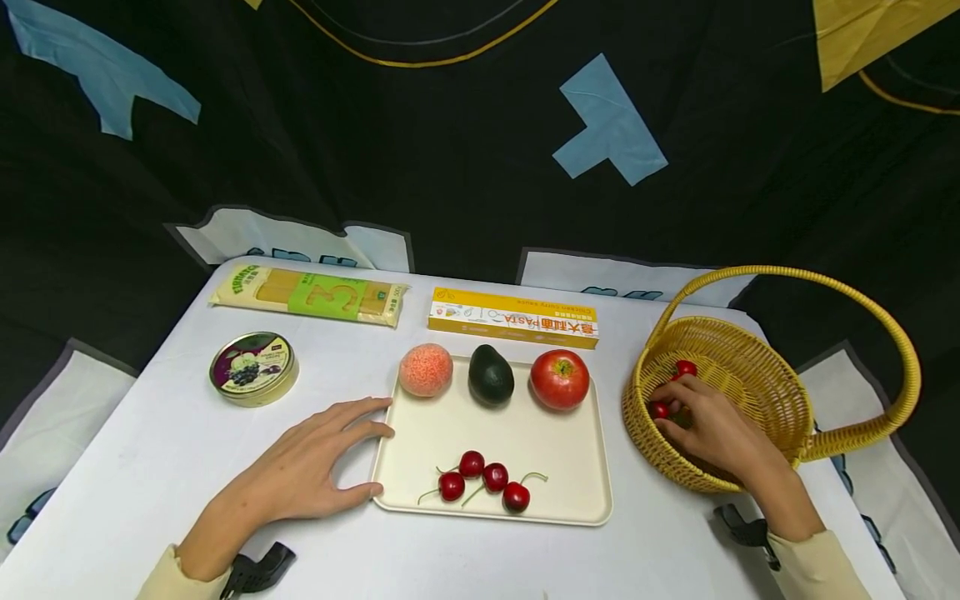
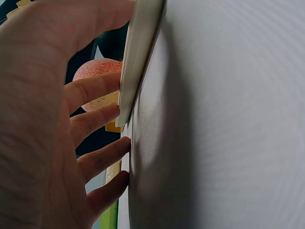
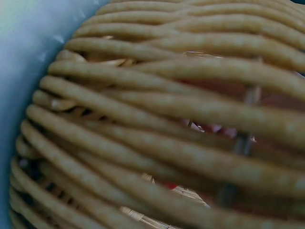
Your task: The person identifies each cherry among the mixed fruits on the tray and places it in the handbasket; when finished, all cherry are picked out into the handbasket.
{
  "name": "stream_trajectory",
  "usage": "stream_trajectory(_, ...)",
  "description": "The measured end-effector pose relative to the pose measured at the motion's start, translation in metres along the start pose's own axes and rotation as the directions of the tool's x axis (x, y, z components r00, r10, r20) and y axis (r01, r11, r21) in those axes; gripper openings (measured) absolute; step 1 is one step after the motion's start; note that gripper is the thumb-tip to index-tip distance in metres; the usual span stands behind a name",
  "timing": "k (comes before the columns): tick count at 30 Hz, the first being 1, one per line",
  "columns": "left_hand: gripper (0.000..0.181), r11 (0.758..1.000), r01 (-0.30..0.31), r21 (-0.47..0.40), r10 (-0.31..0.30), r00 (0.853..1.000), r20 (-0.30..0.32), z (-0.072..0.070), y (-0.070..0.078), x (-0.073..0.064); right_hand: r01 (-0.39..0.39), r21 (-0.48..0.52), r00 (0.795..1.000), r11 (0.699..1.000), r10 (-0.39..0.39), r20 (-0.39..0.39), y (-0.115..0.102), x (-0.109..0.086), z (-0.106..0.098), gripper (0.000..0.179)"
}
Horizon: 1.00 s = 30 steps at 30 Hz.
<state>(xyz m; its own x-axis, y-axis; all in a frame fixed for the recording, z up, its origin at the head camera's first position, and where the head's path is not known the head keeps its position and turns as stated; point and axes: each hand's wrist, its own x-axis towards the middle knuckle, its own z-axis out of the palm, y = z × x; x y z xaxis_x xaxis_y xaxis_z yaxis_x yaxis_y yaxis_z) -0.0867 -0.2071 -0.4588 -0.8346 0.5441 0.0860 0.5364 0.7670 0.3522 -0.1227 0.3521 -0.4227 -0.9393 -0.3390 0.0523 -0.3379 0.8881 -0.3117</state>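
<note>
My left hand (image 1: 318, 467) rests at the left edge of a cream tray (image 1: 555, 450), fingers spread. In the left wrist view, its thumb and some fingertips touch the tray's rim (image 2: 138, 62). On the tray sit a pinkish round fruit (image 1: 426, 370), an avocado (image 1: 491, 377), a red apple (image 1: 559, 380) and several cherries (image 1: 495, 477) with stems. My right hand (image 1: 708, 425) reaches into a wicker basket (image 1: 772, 383) and pinches a cherry (image 1: 658, 410) between thumb and fingers. Another red cherry (image 1: 686, 367) lies beyond those fingers. Basket weave hides the hand in the right wrist view.
A pasta packet (image 1: 311, 294) lies at the back left, with a round tin (image 1: 253, 368) in front of it. Behind the tray is a yellow-and-white pasta box (image 1: 513, 317). The basket's tall handle (image 1: 892, 350) arches over the table's right side.
</note>
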Motion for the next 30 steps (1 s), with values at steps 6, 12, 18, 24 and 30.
stream_trajectory(6, 0.058, 1.000, -0.001, -0.001, 0.001, 1.000, -0.004, 0.001, 0.000, 0.000, 0.000, -0.010, 1.000, 1.000, 0.000, -0.008, 0.000, 0.000, -0.001, 0.034)
stream_trajectory(12, 0.059, 1.000, -0.001, 0.000, 0.001, 1.000, -0.003, 0.001, 0.000, 0.000, 0.001, -0.002, 1.000, 1.000, -0.001, -0.015, 0.000, 0.000, -0.001, 0.033)
stream_trajectory(18, 0.059, 1.000, -0.003, 0.000, 0.003, 1.000, -0.003, 0.000, 0.000, 0.000, 0.008, -0.007, 0.999, 1.000, -0.009, -0.043, 0.001, 0.000, -0.001, 0.034)
stream_trajectory(24, 0.059, 1.000, -0.001, -0.003, 0.001, 1.000, -0.003, 0.000, 0.000, 0.000, 0.010, 0.034, 0.998, 0.999, -0.008, -0.070, -0.004, -0.002, -0.007, 0.035)
stream_trajectory(30, 0.058, 1.000, -0.003, 0.001, 0.003, 1.000, -0.003, 0.000, 0.000, 0.000, 0.037, 0.063, 0.990, 0.997, -0.028, -0.135, -0.013, -0.005, -0.020, 0.041)
